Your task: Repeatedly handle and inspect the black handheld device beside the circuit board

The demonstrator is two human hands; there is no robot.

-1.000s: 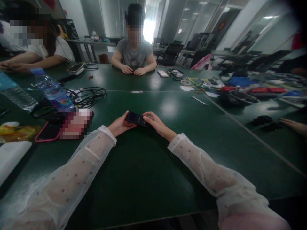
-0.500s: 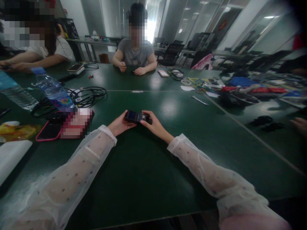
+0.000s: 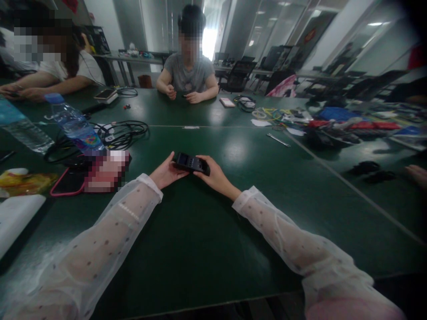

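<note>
One broad, dark green, glossy desk (image 3: 207,249) lies under two forearms in sheer white sleeves (image 3: 110,240) with dark dots. Between the hands, well in from the desk's near edge, is a black, oblong handheld device (image 3: 191,164) with a small dark screen near its left end. Its long axis runs from hand to hand, roughly along that near edge, the right end slightly closer to it. The device lies just right of the left hand (image 3: 167,173) and left of the right hand (image 3: 213,173); both are at its ends, the right covering more. The right hand pinches its end between thumb and fingers; the left is around the other end, thumb raised, and whether it grips I cannot tell. One second ago the right thumb lay over the device's face; now it sits at the near edge, exposing more buttons.
</note>
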